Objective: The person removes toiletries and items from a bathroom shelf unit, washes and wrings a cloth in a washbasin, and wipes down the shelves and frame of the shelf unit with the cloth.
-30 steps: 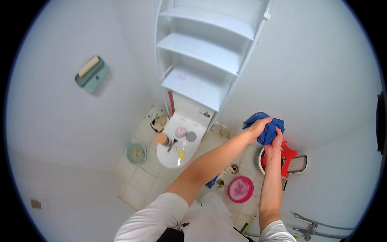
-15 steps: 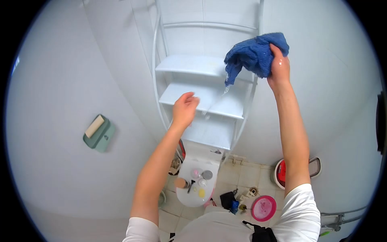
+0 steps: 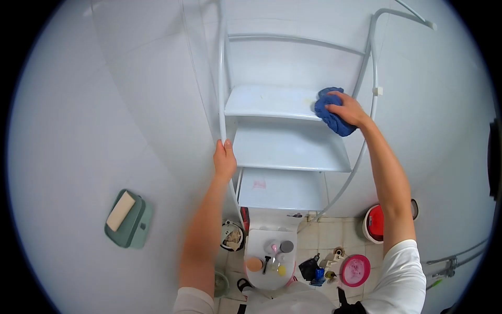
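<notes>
Pale, smooth walls close in around a tiled floor (image 3: 329, 238), and against the far side we see a white rack (image 3: 297, 39) with three shelves standing over a toilet. Our left hand (image 3: 225, 161) is wrapped around the rack's left upright (image 3: 221, 104), level with the middle shelf (image 3: 287, 146), fingers curled in on the tube. With our right hand (image 3: 349, 110) we hold a crumpled blue cloth (image 3: 334, 121), thumb and fingers pressed into its folds; it lies at the right end of the top shelf (image 3: 266, 102), near the right upright (image 3: 375, 73), and hangs over the front edge. On the bottom shelf (image 3: 293, 193) we notice a small pinkish patch. Below, the toilet lid (image 3: 266, 283) carries several small items, among them a tan round item (image 3: 254, 264), a grey disc (image 3: 286, 246) and something yellow (image 3: 282, 270), too small for us to name. To the right on the floor we find a pink basin (image 3: 368, 272) with a whitish-pink content and, behind our right forearm, a red-topped bin (image 3: 374, 224). On the left wall we have a green holder (image 3: 137, 230) bearing a beige block (image 3: 121, 211).
</notes>
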Demonstrator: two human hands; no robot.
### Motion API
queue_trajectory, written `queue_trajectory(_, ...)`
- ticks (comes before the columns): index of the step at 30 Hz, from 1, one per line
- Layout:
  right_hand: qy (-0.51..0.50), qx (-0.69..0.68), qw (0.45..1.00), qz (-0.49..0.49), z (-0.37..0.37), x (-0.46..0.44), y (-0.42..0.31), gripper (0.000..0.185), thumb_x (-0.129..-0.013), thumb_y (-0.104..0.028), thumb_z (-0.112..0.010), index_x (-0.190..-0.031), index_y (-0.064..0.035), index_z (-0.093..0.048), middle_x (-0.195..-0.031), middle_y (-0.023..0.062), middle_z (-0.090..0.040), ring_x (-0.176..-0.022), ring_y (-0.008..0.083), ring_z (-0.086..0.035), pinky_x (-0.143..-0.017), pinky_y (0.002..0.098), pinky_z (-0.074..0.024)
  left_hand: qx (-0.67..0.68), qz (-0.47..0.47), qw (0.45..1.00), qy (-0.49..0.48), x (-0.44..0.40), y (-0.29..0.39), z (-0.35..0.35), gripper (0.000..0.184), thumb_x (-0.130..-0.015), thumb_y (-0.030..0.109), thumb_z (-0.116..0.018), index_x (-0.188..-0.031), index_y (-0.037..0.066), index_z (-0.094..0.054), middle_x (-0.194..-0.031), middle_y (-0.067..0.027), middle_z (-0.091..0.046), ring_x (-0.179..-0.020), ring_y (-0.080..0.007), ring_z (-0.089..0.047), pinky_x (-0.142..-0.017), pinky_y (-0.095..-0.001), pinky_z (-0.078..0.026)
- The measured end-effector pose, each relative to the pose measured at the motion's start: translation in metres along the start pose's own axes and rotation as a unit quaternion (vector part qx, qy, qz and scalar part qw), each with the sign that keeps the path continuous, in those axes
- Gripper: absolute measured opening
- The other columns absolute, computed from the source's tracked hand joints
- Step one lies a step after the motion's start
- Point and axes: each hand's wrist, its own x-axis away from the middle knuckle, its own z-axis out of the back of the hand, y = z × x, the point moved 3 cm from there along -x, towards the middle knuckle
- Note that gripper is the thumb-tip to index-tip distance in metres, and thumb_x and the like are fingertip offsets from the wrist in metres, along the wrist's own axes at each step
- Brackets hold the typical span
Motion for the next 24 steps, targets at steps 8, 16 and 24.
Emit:
queue_trajectory(8,0.036,-0.022,0.984,0.170,-0.149,-0.080,-0.190,0.059,-0.078,-0.046,-0.061,-0.125,-0.0099,-0.064,-0.121,0.0215,-0.065,-0.115,0.0400,-0.059,-0.102,0.0445,-0.0448,-0.035,-0.006,0.999,0.026,0.009,0.006,0.000,0.037,-0.104,0.037,-0.041,-0.094,0.002,-0.049,-0.066,-0.0162,-0.054,-0.061,-0.0323,-0.054,-0.059,-0.0437,-0.042)
queue_trajectory(16,0.038,-0.077,0.996,0.022,-0.078,-0.047,-0.093,0.045,-0.075,-0.033,-0.064,-0.112,-0.0078,-0.071,-0.100,0.0186,-0.072,-0.093,0.0333,-0.069,-0.085,0.0405,-0.0536,-0.002,-0.045,0.999,0.027,0.007,0.009,0.006,0.034,-0.103,0.031,-0.046,-0.088,0.001,-0.047,-0.063,-0.0124,-0.050,-0.058,-0.0259,-0.049,-0.057,-0.0392,-0.040)
queue_trajectory(24,0.078,0.139,0.980,-0.121,-0.021,-0.030,0.031,0.068,-0.077,-0.050,-0.060,-0.134,-0.0128,-0.058,-0.125,0.0218,-0.063,-0.116,0.0379,-0.059,-0.100,0.0434,-0.0466,0.000,-0.025,0.999,0.032,0.010,0.010,0.001,0.033,-0.103,0.031,-0.046,-0.087,0.003,-0.047,-0.061,-0.0107,-0.049,-0.055,-0.0228,-0.048,-0.054,-0.0387,-0.039)
